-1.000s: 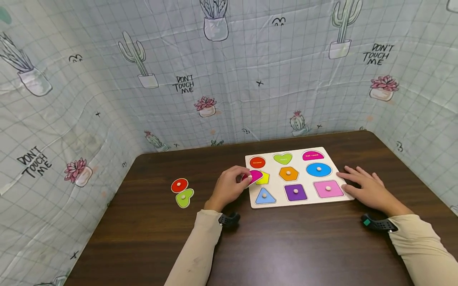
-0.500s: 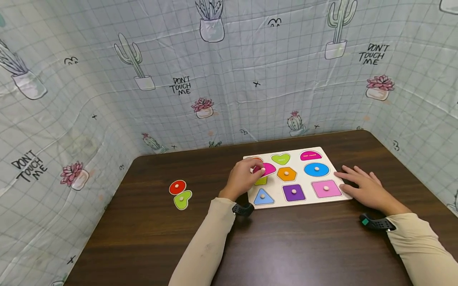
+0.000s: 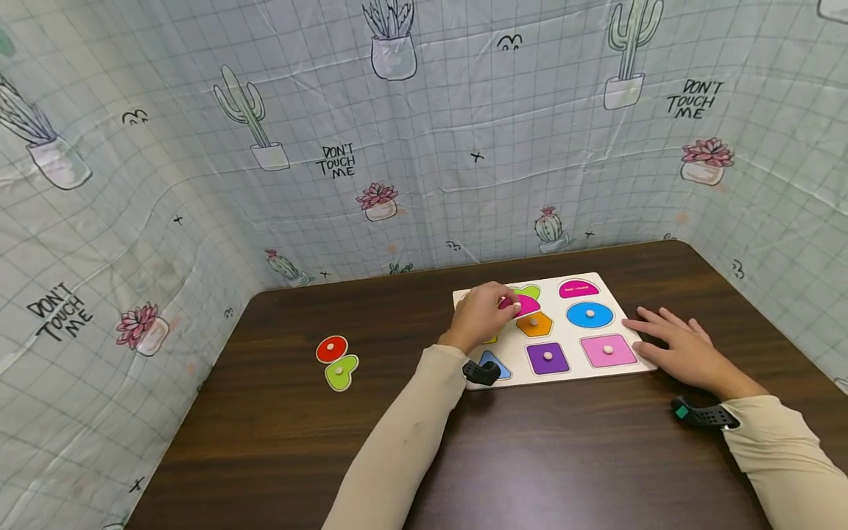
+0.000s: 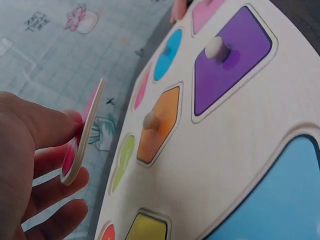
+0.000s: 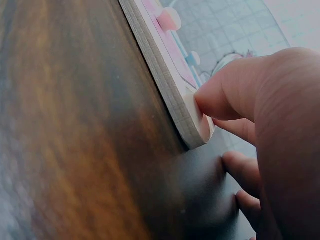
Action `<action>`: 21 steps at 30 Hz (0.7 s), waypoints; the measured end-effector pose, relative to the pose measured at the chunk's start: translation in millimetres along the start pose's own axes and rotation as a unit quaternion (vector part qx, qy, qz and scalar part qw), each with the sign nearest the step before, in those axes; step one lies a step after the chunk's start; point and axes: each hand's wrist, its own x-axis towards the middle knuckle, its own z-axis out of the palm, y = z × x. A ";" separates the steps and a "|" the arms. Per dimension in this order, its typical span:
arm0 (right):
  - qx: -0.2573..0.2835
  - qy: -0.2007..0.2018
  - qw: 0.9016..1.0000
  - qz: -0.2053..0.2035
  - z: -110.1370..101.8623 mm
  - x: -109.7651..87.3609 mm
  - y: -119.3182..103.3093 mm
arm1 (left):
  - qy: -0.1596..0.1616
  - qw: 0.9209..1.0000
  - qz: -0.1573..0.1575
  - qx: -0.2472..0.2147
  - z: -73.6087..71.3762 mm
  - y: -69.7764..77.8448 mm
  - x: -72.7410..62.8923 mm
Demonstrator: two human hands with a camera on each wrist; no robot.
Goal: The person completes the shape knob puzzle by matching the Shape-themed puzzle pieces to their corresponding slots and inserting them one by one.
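My left hand point(image 3: 478, 316) pinches a magenta half-round puzzle piece point(image 3: 528, 303) by its knob. In the left wrist view this piece point(image 4: 86, 135) hangs tilted, clear of the white wooden shape-puzzle board point(image 4: 200, 155). The head view has it over the heart recess point(image 3: 534, 291) and the orange hexagon point(image 3: 535, 324), partly covering both. The printed half-round recess point(image 3: 578, 289) lies at the board's far right corner. My right hand point(image 3: 682, 352) rests at the board's right edge with fingers spread; its thumb point(image 5: 220, 97) touches the corner in the right wrist view.
A red circle piece point(image 3: 332, 349) and a green heart piece point(image 3: 341, 372) lie on the dark wooden table point(image 3: 278, 427), left of the board. Seated in the board are a blue oval point(image 3: 589, 315), a purple square point(image 3: 547, 358) and a pink rectangle point(image 3: 608, 351). A patterned cloth point(image 3: 437, 110) surrounds the table.
My left hand has carried the half-round piece rightward over the board, from its left edge past the yellow pentagon to near the heart recess. The right hand has stayed in place.
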 end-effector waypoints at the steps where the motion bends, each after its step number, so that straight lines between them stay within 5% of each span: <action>1: 0.000 0.000 1.000 0.000 -0.5 0.1 0.4 | -0.001 1.000 -0.001 -0.002 2.1 2.0 2.7; 21: -0.003 0.002 1.000 0.011 1.7 0.3 -5.4 | -0.047 0.993 -0.054 -0.091 34.7 31.2 48.0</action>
